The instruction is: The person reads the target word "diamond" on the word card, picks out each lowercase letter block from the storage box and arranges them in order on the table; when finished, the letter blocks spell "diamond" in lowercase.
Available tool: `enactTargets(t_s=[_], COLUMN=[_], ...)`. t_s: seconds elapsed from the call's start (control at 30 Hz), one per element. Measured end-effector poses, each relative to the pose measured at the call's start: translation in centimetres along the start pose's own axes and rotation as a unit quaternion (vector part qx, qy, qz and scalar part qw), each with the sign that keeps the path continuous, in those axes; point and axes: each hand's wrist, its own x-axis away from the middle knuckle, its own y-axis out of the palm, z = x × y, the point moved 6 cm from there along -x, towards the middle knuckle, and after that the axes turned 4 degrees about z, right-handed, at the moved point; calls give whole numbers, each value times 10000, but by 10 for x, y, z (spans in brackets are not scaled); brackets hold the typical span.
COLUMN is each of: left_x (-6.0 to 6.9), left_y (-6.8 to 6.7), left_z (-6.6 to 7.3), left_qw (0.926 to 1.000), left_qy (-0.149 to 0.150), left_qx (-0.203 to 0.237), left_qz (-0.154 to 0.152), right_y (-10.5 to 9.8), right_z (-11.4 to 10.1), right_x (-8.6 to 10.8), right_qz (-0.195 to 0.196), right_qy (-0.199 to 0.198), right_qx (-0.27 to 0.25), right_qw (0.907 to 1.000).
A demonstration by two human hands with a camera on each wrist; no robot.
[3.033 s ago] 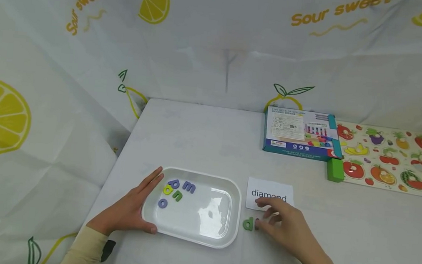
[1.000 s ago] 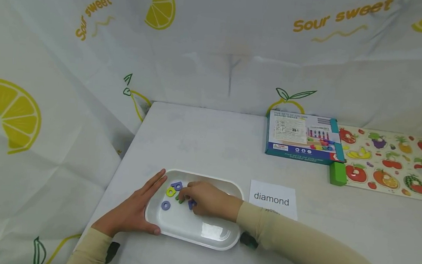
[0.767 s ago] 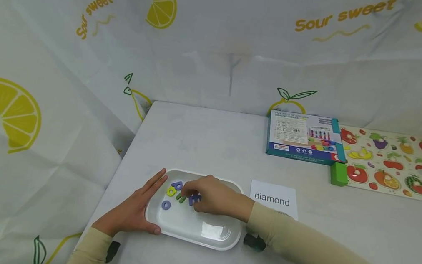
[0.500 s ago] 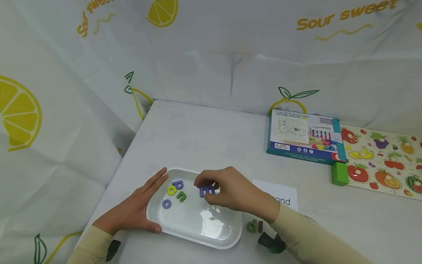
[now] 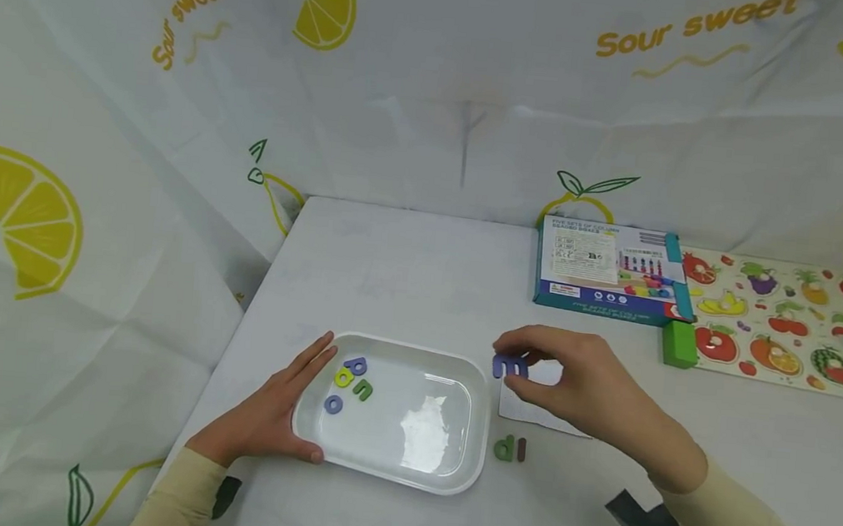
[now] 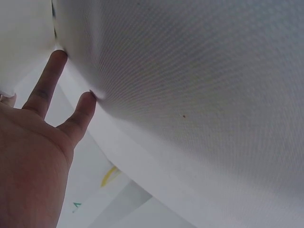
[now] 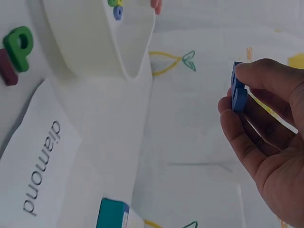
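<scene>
My right hand point(image 5: 587, 386) pinches a blue-purple letter m point(image 5: 510, 367) above the left part of the word card point(image 5: 540, 411); in the right wrist view the card point(image 7: 40, 156) reads "diamond". Below the card lie a green letter d point(image 5: 504, 448) and a dark red letter i point(image 5: 521, 450), side by side. My left hand point(image 5: 265, 412) rests spread against the left end of the white tray point(image 5: 387, 479). Inside the tray are a purple letter point(image 5: 356, 366), a yellow letter point(image 5: 343, 377), a green letter n point(image 5: 362, 389) and a purple letter o point(image 5: 334, 405).
A boxed toy set point(image 5: 609, 271) lies at the back right of the table. Beside it are a green block point(image 5: 679, 345) and a fruit puzzle board point(image 5: 785, 324). White cloth printed with lemon slices point(image 5: 26, 224) hangs behind and to the left.
The right hand moved from the card area into the tray, picked up the letter m, and carried it right over the card. The left hand stays against the tray.
</scene>
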Motion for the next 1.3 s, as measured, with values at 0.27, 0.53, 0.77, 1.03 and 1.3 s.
enactTargets(t_s=[0.27, 0.53, 0.77, 1.03, 1.3], left_x=[1, 2, 1, 2, 1], left_y=[-2, -4, -4, -2, -1], left_z=[2, 1, 3, 2, 4], left_qw=[10000, 10000, 9999, 9999, 9998], left_qy=[7, -68, -39, -139, -188], left_qx=[-34, -51, -112, -76, -93], left_qz=[36, -29, -58, -60, -59], right_y=[-7, 24, 59, 71, 75], right_z=[32, 59, 73, 74, 75], right_x=[49, 88, 105, 106, 105], right_qz=[333, 408, -158, -215, -242], right_qy=[760, 1265, 1962, 2044, 2065], right_qx=[564, 701, 731, 1109, 1162], right_qw=[9950, 9886, 9777, 9724, 9712])
